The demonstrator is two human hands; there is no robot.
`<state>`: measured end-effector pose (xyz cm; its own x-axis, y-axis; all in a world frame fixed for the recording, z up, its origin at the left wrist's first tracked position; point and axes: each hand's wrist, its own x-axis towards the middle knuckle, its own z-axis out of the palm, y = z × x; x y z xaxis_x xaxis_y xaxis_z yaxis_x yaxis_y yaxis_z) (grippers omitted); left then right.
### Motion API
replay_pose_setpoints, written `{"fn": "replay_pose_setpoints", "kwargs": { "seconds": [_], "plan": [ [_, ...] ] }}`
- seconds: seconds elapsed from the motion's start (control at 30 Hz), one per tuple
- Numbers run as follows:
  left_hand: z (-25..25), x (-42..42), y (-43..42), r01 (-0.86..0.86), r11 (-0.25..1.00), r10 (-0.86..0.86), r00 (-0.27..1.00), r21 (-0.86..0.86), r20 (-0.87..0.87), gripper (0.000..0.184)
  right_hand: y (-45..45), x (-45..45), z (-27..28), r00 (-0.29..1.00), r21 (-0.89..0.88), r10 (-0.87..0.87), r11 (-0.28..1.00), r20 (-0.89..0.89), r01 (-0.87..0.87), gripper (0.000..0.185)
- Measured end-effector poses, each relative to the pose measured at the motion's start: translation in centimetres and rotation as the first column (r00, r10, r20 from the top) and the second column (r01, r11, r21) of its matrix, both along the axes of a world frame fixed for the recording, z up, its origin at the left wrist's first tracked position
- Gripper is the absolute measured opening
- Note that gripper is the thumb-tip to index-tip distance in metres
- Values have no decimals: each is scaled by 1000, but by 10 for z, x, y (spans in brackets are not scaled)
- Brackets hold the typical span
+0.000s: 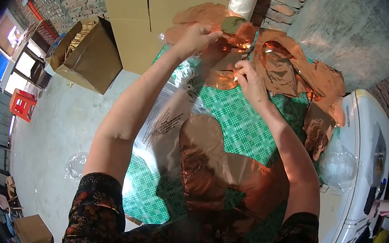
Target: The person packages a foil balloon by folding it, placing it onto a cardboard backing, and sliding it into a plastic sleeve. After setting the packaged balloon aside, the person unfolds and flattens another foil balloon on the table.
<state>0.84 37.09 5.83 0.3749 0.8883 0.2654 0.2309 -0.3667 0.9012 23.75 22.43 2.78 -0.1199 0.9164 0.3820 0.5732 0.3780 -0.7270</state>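
Both my arms reach to the far side of a table with a green checked cloth. My left hand is closed, with thumb and fingers pinching the upper edge of a copper-coloured foil balloon, flat and shiny. My right hand is curled at the right side of that foil balloon, its fingertips pinched on the edge. Nearer my body lies another flat copper foil balloon with rounded outlines. A clear printed plastic bag lies to its left, under my left forearm.
More copper foil balloons are heaped at the back right. A white washing machine stands right, beside a clear plastic bag. An open cardboard box and a red stool are left. A pipe rises by the brick wall.
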Motion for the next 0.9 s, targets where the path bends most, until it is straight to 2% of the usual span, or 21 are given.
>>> {"fn": "replay_pose_setpoints", "kwargs": {
  "seconds": [0.03,0.13,0.3,0.43,0.53,0.6,0.7,0.8,0.83,0.9],
  "plan": [
    [1,0,-2,16,1000,-16,1000,5,7,35,-1,-1,1,999,10,1,1000,-51,-1,18],
    [4,0,-7,39,999,-39,999,-3,-4,34,9,1,3,993,331,-31,944,113,-8,12],
    [10,-3,-12,55,997,-55,998,-58,10,35,17,2,15,997,76,-29,996,-78,35,13],
    [9,-10,-7,115,991,-122,985,-66,-124,36,27,6,25,974,-115,-25,993,-223,-1,17],
    [4,-10,-8,169,983,-175,980,-70,-95,37,31,3,35,949,-104,13,993,-315,-48,18],
    [2,-10,-15,227,971,-230,972,-79,-43,37,32,3,41,944,-123,-29,992,-329,-13,18],
    [33,-9,-42,177,975,-200,962,-138,-184,45,37,1,44,937,-76,-63,996,-345,39,15],
    [23,-11,-33,321,919,-348,934,-228,-87,54,45,-1,44,929,-22,-52,999,-367,47,13],
    [22,-11,-33,321,924,-344,935,-209,-86,56,48,-2,43,926,-9,-42,999,-376,42,13],
    [20,-8,-37,320,932,-337,938,-170,-85,62,52,-4,43,952,43,-103,992,-288,121,13]
  ]
}}
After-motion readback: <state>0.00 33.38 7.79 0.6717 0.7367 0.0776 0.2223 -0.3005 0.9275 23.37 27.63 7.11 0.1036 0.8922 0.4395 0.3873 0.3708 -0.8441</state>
